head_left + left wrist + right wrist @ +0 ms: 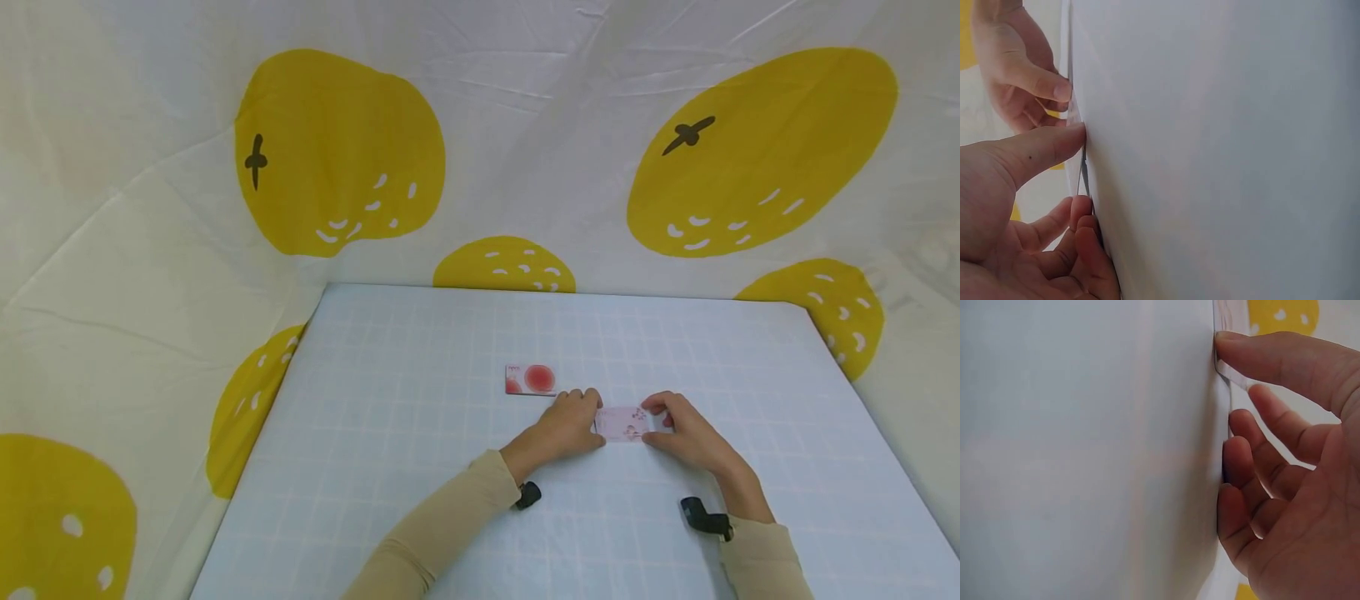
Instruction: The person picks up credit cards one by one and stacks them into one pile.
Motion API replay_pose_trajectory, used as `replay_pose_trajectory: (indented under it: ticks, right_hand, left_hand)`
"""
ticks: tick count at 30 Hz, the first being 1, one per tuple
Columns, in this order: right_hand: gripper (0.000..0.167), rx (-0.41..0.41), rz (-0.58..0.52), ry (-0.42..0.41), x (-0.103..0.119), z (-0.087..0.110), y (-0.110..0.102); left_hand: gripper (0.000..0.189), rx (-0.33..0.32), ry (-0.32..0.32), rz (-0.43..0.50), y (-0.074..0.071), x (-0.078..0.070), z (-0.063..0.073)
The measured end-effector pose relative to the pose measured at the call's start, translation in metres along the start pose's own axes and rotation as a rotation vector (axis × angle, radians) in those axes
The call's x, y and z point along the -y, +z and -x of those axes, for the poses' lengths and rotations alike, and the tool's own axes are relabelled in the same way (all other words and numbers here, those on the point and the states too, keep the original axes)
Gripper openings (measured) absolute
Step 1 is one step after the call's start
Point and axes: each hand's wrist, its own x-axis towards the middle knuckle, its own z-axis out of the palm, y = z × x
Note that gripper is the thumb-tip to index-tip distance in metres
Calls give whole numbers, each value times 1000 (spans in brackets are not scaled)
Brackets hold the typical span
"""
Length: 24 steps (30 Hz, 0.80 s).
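A thin pale pink card with small darker pink floral marks lies low over the table, between the two hands. At its left end, my left hand holds it by the edges with thumb and fingers. The right hand grips the opposite end, thumb on the near corner and index finger on the far corner. In the right wrist view, the card's end shows between thumb and index finger, while the other fingers curl down at the tabletop. Behind the left hand rests a flat white-and-red card with a large red circle.
The table wears a pale blue-white cover with a faint grid. Behind and beside it hangs a white cloth printed with large yellow fruit shapes. Black wrist devices sit by the beige sleeves.
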Motion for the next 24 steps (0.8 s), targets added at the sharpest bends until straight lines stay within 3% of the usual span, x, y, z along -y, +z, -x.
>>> replay_pose_trajectory:
  ticks: [18, 24]
  right_hand:
    - [31, -51, -31, 65, 9, 1, 2]
    - [31, -60, -54, 102, 13, 1, 2]
  left_hand:
    - [46, -40, 4, 30, 3, 0, -2]
    - [52, -14, -31, 183, -1, 2, 2]
